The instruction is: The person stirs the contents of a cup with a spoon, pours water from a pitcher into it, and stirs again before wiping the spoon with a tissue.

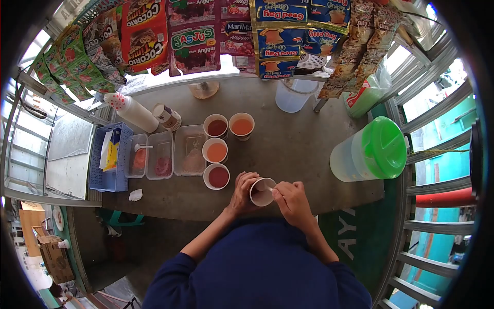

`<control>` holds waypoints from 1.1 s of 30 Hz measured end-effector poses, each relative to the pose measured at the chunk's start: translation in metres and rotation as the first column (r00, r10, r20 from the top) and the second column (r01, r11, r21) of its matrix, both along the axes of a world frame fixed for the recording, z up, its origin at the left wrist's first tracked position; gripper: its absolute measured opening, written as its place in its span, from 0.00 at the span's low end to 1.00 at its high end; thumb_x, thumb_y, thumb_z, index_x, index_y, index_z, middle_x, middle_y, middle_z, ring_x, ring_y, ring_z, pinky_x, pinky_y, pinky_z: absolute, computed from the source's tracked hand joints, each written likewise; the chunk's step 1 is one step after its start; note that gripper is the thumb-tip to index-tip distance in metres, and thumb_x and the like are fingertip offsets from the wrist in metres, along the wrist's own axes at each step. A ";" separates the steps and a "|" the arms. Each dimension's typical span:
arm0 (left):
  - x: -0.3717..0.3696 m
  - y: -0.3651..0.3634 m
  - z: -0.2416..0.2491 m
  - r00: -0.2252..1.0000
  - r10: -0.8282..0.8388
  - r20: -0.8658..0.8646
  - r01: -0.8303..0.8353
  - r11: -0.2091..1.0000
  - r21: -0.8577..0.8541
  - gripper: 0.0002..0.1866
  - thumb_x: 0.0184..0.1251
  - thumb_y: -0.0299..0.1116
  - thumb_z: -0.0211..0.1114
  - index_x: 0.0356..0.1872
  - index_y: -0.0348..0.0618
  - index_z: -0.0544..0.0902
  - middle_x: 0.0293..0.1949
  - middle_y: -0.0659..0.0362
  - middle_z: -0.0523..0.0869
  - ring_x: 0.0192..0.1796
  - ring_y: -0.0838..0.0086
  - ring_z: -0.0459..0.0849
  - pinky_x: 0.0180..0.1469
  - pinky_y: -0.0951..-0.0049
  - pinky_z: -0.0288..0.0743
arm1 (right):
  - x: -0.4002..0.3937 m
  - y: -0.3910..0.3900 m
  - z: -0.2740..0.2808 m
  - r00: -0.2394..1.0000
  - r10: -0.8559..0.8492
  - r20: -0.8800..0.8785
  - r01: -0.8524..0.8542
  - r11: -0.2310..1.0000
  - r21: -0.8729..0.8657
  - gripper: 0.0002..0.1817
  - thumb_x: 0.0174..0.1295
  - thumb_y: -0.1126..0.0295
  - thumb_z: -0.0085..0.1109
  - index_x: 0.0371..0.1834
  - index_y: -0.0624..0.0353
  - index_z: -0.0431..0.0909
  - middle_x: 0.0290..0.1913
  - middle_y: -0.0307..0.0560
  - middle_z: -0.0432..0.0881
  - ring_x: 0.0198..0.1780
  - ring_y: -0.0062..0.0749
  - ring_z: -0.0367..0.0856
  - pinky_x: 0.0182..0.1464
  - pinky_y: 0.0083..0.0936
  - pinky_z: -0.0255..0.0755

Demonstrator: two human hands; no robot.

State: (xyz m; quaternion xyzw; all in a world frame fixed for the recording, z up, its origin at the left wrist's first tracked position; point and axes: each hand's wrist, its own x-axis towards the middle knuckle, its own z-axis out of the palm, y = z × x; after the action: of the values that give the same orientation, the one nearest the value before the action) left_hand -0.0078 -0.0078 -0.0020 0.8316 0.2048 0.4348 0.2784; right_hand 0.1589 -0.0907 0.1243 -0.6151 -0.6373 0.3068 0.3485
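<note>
At the table's near edge, my left hand (241, 195) is wrapped around the side of a paper cup (259, 196), its mouth tipped toward me. My right hand (293, 203) pinches a pale spoon (268, 188) that reaches inside that cup. What lies at the cup's bottom looks dark and is hard to make out. Just left of it stand several filled cups: a red drink (216, 177), an orange drink (215, 151), a dark red drink (216, 127) and another orange drink (242, 126). Three clear tubs of powder (189, 162) sit beside them, with a white spoon (144, 147) in the leftmost.
A blue basket (120, 177), stacked cups (135, 114) and crumpled tissue (135, 195) are at left. A green-lidded water jug (355, 158) stands right, a clear bucket (294, 97) behind. Drink sachets (193, 49) hang overhead; metal slats (437, 226) border the right.
</note>
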 end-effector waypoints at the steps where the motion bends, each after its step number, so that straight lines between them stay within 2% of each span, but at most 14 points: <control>1: 0.001 0.000 -0.004 1.000 -0.006 0.022 0.006 1.000 -0.014 0.46 0.33 0.31 0.82 0.59 0.44 0.64 0.56 0.49 0.74 0.59 0.52 0.75 0.62 0.47 0.66 | 0.000 0.000 0.000 0.998 -0.011 0.068 0.008 0.999 0.053 0.12 0.69 0.66 0.45 0.31 0.60 0.74 0.30 0.45 0.75 0.34 0.37 0.72 0.46 0.32 0.58; 3: 0.001 0.000 -0.007 0.999 -0.011 0.044 0.012 1.000 -0.028 0.46 0.34 0.30 0.81 0.59 0.44 0.64 0.57 0.49 0.73 0.59 0.52 0.75 0.61 0.47 0.67 | 0.000 0.001 0.000 0.991 -0.025 0.134 0.011 0.994 0.107 0.12 0.69 0.66 0.44 0.30 0.60 0.72 0.29 0.43 0.74 0.32 0.37 0.70 0.46 0.30 0.57; 6: 0.001 0.000 -0.006 1.000 -0.016 -0.005 0.016 1.000 -0.014 0.42 0.37 0.26 0.79 0.58 0.43 0.66 0.55 0.48 0.73 0.59 0.51 0.75 0.61 0.48 0.68 | -0.001 0.001 0.001 1.000 -0.020 0.009 0.020 0.998 0.062 0.12 0.69 0.66 0.45 0.30 0.60 0.73 0.29 0.43 0.75 0.32 0.37 0.71 0.45 0.31 0.57; 9: 0.002 0.000 -0.008 0.997 -0.021 0.070 0.021 1.000 0.002 0.39 0.40 0.22 0.76 0.57 0.42 0.65 0.52 0.48 0.73 0.58 0.52 0.76 0.61 0.48 0.69 | -0.001 0.001 0.002 0.985 -0.037 0.167 0.017 0.993 0.120 0.12 0.69 0.66 0.45 0.30 0.60 0.74 0.29 0.44 0.75 0.33 0.36 0.71 0.45 0.31 0.57; 12: 0.002 0.002 -0.009 0.998 -0.004 0.067 0.003 1.000 0.008 0.36 0.42 0.20 0.74 0.56 0.42 0.66 0.52 0.48 0.72 0.57 0.52 0.76 0.62 0.48 0.68 | -0.001 0.000 0.002 1.000 -0.005 0.025 0.004 0.999 0.044 0.12 0.69 0.66 0.45 0.29 0.60 0.73 0.29 0.44 0.75 0.33 0.37 0.71 0.45 0.32 0.57; 15: 0.002 0.002 -0.009 0.997 0.018 0.079 -0.021 0.999 0.036 0.36 0.42 0.23 0.75 0.55 0.43 0.66 0.51 0.49 0.73 0.56 0.53 0.77 0.58 0.50 0.70 | -0.001 0.000 0.001 0.981 -0.064 0.184 0.037 0.988 0.150 0.12 0.69 0.66 0.44 0.29 0.60 0.72 0.29 0.43 0.75 0.32 0.36 0.70 0.45 0.31 0.57; 17: 0.001 0.000 -0.009 0.996 0.077 0.039 -0.079 0.996 0.052 0.36 0.43 0.26 0.76 0.54 0.45 0.65 0.50 0.50 0.76 0.55 0.55 0.77 0.53 0.53 0.70 | 0.003 -0.001 0.000 0.997 0.068 -0.028 -0.068 0.998 -0.003 0.11 0.68 0.66 0.47 0.31 0.60 0.75 0.31 0.45 0.77 0.36 0.37 0.74 0.46 0.33 0.58; 18: 0.002 0.001 -0.004 0.996 0.077 0.039 -0.079 0.995 0.052 0.36 0.43 0.26 0.76 0.54 0.45 0.65 0.50 0.50 0.76 0.55 0.55 0.77 0.53 0.53 0.70 | 0.003 0.000 0.000 0.997 0.068 -0.028 -0.068 0.998 -0.002 0.11 0.68 0.66 0.47 0.31 0.60 0.75 0.31 0.45 0.77 0.36 0.37 0.74 0.46 0.33 0.58; 20: 0.004 0.003 0.006 0.994 0.107 -0.008 -0.105 0.987 0.121 0.36 0.43 0.28 0.76 0.53 0.47 0.64 0.50 0.52 0.78 0.54 0.56 0.79 0.50 0.54 0.67 | 0.000 0.001 0.002 0.988 -0.009 0.153 0.001 0.998 0.057 0.12 0.68 0.66 0.47 0.31 0.60 0.75 0.31 0.45 0.77 0.36 0.37 0.74 0.47 0.33 0.58; 21: 0.003 0.002 0.004 0.994 0.107 -0.007 -0.105 0.987 0.120 0.36 0.43 0.28 0.76 0.53 0.47 0.64 0.50 0.52 0.78 0.54 0.56 0.79 0.50 0.54 0.67 | 0.001 0.000 0.001 0.988 -0.009 0.154 0.001 0.998 0.056 0.12 0.68 0.66 0.47 0.31 0.60 0.75 0.31 0.45 0.77 0.36 0.37 0.74 0.47 0.33 0.58; 23: 0.002 0.002 -0.002 0.996 0.086 0.004 -0.086 0.991 0.099 0.36 0.42 0.27 0.76 0.52 0.48 0.63 0.51 0.53 0.79 0.52 0.56 0.79 0.54 0.52 0.66 | 0.003 -0.001 -0.001 0.997 0.068 0.028 -0.068 0.998 -0.008 0.12 0.68 0.66 0.46 0.31 0.60 0.75 0.31 0.45 0.77 0.35 0.38 0.74 0.47 0.34 0.58; 26: 0.004 0.004 0.002 0.997 0.063 0.045 -0.068 0.991 0.116 0.37 0.40 0.28 0.78 0.52 0.48 0.63 0.51 0.52 0.79 0.52 0.56 0.80 0.56 0.51 0.65 | -0.001 0.000 0.001 0.994 -0.033 0.102 0.024 0.996 0.087 0.12 0.68 0.67 0.44 0.29 0.59 0.72 0.28 0.43 0.73 0.32 0.36 0.70 0.46 0.31 0.57; 30: 0.004 0.003 -0.009 0.995 0.041 0.090 -0.049 0.995 0.090 0.39 0.38 0.30 0.79 0.52 0.48 0.62 0.52 0.50 0.77 0.53 0.56 0.79 0.58 0.48 0.65 | 0.003 0.000 -0.004 0.998 0.044 0.043 -0.046 0.998 0.039 0.12 0.68 0.67 0.45 0.28 0.59 0.71 0.28 0.43 0.73 0.32 0.36 0.70 0.45 0.31 0.57; 33: 0.003 0.003 -0.004 0.999 0.018 0.034 -0.023 0.989 0.143 0.48 0.35 0.34 0.82 0.58 0.46 0.58 0.52 0.47 0.75 0.52 0.53 0.79 0.55 0.47 0.67 | 0.002 0.001 0.003 0.995 -0.024 0.093 0.017 0.997 0.079 0.12 0.68 0.67 0.45 0.28 0.59 0.72 0.28 0.43 0.73 0.32 0.36 0.70 0.45 0.31 0.57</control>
State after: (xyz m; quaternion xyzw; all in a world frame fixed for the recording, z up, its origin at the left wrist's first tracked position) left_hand -0.0045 -0.0048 -0.0064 0.8401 0.1769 0.4647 0.2168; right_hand 0.1614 -0.0896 0.1269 -0.6211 -0.6581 0.2488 0.3453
